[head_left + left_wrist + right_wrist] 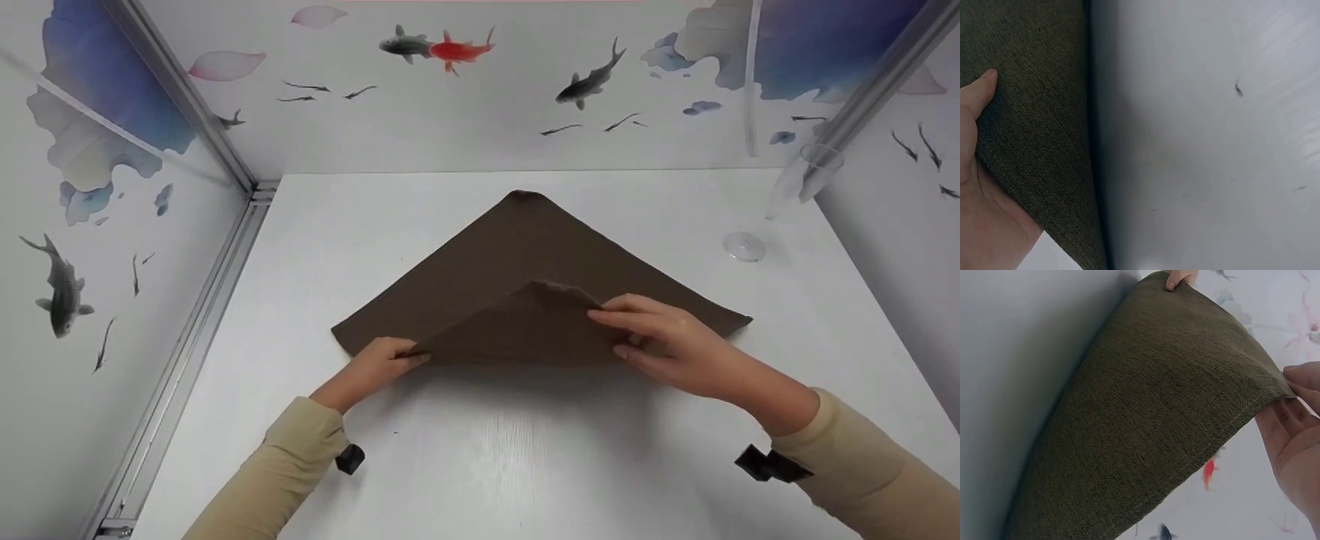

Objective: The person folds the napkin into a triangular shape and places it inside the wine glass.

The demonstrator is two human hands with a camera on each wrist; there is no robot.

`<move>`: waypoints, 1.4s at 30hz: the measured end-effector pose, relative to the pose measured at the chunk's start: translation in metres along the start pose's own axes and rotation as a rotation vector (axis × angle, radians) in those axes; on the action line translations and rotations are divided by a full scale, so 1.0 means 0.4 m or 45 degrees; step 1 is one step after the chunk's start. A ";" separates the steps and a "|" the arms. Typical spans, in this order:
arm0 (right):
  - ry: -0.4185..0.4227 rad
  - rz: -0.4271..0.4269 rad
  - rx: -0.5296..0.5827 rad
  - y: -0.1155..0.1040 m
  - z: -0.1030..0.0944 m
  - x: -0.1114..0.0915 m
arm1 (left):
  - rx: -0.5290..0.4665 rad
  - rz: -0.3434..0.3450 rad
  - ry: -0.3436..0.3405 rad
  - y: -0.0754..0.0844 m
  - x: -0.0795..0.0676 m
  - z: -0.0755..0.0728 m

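Note:
A brown woven cloth (480, 262) lies on the white table with one corner pointing to the back. Its near part is lifted and folded up into a raised flap (525, 330). My left hand (377, 367) pinches the flap's left end, its thumb (982, 93) on the cloth's face in the left wrist view. On the other side, my right hand (679, 345) holds the flap's upper edge. In the right wrist view, the right thumb (1302, 376) presses on the cloth's corner while the other fingers lie behind it. A stitched hem runs along the edge there.
A clear stemmed glass (810, 172) stands at the table's back right, its round base (744, 246) on the tabletop. White panels painted with fish (457, 49) enclose the table (480, 465) at the back and sides. A metal rail (195, 315) runs along the left.

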State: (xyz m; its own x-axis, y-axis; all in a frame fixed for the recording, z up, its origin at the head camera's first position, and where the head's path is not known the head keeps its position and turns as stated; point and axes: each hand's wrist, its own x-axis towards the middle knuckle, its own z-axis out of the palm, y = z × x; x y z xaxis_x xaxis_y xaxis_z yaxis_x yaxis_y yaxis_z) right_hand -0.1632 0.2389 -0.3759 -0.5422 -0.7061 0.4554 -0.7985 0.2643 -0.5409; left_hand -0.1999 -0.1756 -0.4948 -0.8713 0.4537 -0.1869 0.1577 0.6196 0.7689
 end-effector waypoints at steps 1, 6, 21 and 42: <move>-0.004 0.006 0.005 -0.003 -0.001 -0.002 | 0.003 0.006 0.001 0.002 -0.004 0.000; -0.059 0.046 0.041 -0.025 -0.005 -0.010 | -0.001 0.001 -0.026 0.010 -0.021 -0.002; -0.071 0.063 -0.013 -0.005 -0.020 0.029 | -0.007 0.005 -0.132 0.014 -0.031 -0.023; -0.106 0.446 0.044 0.144 -0.032 0.118 | 0.086 -0.009 0.013 -0.043 -0.013 -0.047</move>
State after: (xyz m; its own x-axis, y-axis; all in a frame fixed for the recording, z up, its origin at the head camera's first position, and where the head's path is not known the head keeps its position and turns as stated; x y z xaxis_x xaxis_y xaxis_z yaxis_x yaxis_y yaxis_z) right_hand -0.2383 0.2291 -0.3766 -0.7570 -0.6281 0.1801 -0.5582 0.4784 -0.6779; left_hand -0.2068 -0.2007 -0.4954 -0.8771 0.4428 -0.1862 0.1819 0.6649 0.7245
